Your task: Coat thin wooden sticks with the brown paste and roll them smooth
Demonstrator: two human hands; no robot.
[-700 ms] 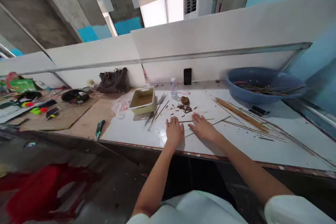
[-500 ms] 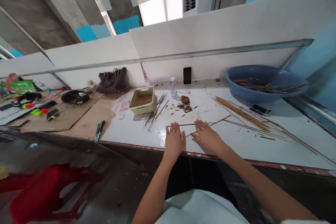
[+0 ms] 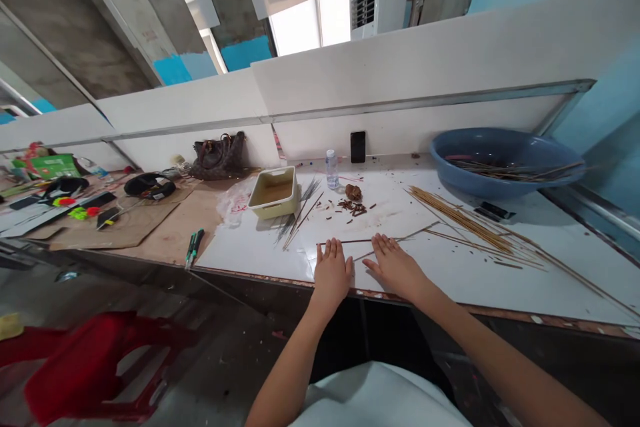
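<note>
Resting left hand [image 3: 333, 273] and right hand [image 3: 395, 268] flat on white tabletop [image 3: 260, 257], fingers spread and empty, thin stick [image 3: 345, 241] just beyond them

Blue plastic basin [image 3: 505, 153], red stool [image 3: 95, 360], probably a phone [image 3: 357, 147]

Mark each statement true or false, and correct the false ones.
1. The left hand and right hand lie open on the white tabletop. True.
2. The right hand grips a stick. False: it lies flat, holding nothing.
3. The blue basin holds sticks. True.
4. The water bottle stands to the right of the phone. False: it stands to the phone's left.
</note>
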